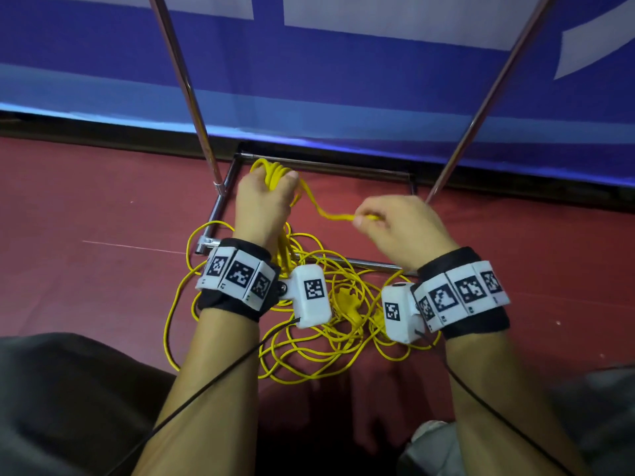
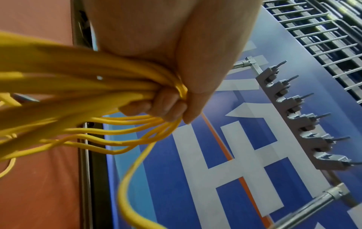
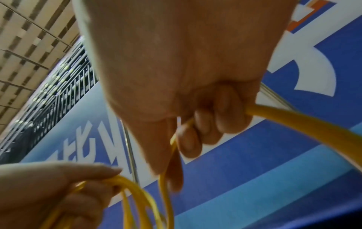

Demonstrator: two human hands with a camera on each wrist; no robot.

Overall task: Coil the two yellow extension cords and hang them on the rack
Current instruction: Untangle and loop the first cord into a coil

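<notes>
Nearest us, loose cord (image 1: 309,352) lies in a tangle on the red floor (image 1: 86,235) between our forearms, with two yellow plugs (image 1: 347,300) buried in it, so both cords are probably mixed here; we cannot tell which strand belongs to which

Above the tangle our right hand (image 1: 402,228) has its fingers curled round a single strand (image 1: 338,217), which runs across to our left hand (image 1: 264,201). The left hand is closed tight round a bunch of finished loops (image 2: 125,86), several turns gathered in the fist and hanging down from it

We judge the cord light, thin and limp, with a smooth jacket that slides easily through the fingers and kinks where it was bent. It is best taken a loop-length back from the bunch, letting it run through a loose right grip, while the left pinches all turns at one spot so none slip out. The plugs may snag in the tangle

Beyond, the rack base (image 1: 226,187) and its two poles (image 1: 178,80) stand before a blue banner (image 1: 378,80); the hooks (image 2: 293,100) show in the left wrist view, all bare
</notes>
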